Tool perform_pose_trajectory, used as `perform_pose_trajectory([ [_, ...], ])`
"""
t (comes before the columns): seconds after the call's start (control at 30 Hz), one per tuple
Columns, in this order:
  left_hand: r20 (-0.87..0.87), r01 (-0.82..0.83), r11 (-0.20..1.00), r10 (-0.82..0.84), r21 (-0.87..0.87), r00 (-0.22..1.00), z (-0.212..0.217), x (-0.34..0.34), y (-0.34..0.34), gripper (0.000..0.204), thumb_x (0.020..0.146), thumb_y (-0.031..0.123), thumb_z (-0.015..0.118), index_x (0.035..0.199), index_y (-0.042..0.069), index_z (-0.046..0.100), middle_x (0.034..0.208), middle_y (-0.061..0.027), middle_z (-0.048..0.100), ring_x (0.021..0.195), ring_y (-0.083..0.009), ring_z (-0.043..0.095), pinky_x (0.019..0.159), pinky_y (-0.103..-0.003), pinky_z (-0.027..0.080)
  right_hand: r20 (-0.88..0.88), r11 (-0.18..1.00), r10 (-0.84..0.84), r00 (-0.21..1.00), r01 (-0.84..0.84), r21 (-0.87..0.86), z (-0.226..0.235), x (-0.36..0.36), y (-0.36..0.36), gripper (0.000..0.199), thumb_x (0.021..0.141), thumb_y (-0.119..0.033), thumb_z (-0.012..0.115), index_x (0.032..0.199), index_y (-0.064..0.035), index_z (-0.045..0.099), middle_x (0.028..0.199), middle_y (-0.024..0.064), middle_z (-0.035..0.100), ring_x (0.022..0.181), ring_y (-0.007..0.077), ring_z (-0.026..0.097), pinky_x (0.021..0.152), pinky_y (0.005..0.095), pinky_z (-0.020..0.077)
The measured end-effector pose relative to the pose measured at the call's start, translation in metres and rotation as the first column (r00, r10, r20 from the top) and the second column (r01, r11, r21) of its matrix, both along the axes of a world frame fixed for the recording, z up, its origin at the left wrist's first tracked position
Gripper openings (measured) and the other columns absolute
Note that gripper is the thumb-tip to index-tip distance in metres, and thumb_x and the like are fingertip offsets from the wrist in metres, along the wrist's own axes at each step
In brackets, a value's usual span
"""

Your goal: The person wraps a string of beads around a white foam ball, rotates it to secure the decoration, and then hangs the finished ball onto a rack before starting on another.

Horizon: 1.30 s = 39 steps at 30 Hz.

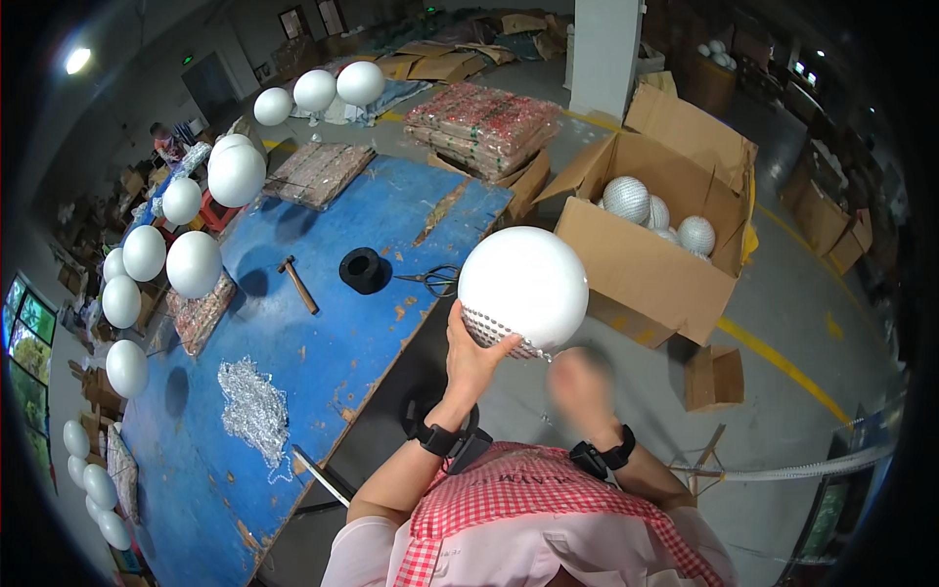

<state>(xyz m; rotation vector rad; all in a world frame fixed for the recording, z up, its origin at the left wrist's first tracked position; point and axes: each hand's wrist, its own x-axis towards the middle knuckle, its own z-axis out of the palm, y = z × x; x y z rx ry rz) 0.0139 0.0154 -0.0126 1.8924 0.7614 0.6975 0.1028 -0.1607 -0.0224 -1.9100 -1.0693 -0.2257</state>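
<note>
My left hand (pixel 471 362) grips a large glossy white ball (pixel 528 279) from below and from its left side, thumb and fingers apart around it. Rows of small silver beads (pixel 484 331) cover the ball's lower left part. A loose end of the bead string shows at the ball's lower right edge. Just right of that end is my right hand (pixel 582 386), smeared by motion, so its fingers and anything in them cannot be made out. Scissors (pixel 432 280) with dark handles lie on the blue table (pixel 362 333) left of the ball.
A black roll (pixel 363 271), a hammer (pixel 297 284) and a heap of silver bead strings (pixel 252 406) lie on the table. Several white balls (pixel 194 264) stand along its left side. An open carton (pixel 636 274) at right holds silver beaded balls (pixel 626 200); a small box (pixel 714 379) sits on the floor.
</note>
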Motion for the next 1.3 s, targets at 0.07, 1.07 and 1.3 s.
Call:
perform_pose_trajectory([
  [0.07,0.022,0.023,0.998,-0.022,-0.062,1.000,-0.003,0.000,0.005,0.106,0.070,0.034,0.083,0.145,-0.003,0.018,0.139,-0.0272,0.035,0.125,-0.0361,0.044,0.102,-0.041,0.040,-0.049,0.994,-0.027,0.998,0.022,-0.103,-0.027,0.010,-0.015,0.012,0.082,-0.011,0.062,0.093,-0.0097,0.058,0.075,0.0121,0.064,0.068,0.0328,0.064,0.057,0.0431,0.0491],
  [1.07,0.076,0.011,0.953,0.013,-0.303,0.997,0.014,0.010,-0.033,0.087,0.084,0.018,0.073,0.149,0.005,0.016,0.146,-0.0202,0.030,0.130,-0.0317,0.039,0.106,-0.041,0.035,-0.460,0.779,-0.604,0.651,0.605,-0.165,-0.085,0.057,-0.271,0.015,0.096,-0.009,0.043,0.092,0.0000,0.054,0.074,0.0080,0.062,0.061,0.0147,0.057,0.056,0.0268,0.0449],
  [1.3,0.074,0.016,0.954,0.006,-0.298,0.997,0.012,0.014,-0.033,0.086,0.085,0.017,0.071,0.149,0.005,0.015,0.147,-0.0210,0.028,0.130,-0.0321,0.039,0.105,-0.041,0.036,-0.095,0.710,-0.704,0.703,0.696,-0.105,-0.035,0.052,-0.267,0.010,0.093,-0.005,0.047,0.088,-0.0011,0.055,0.070,0.0139,0.058,0.060,0.0246,0.060,0.058,0.0323,0.0462],
])
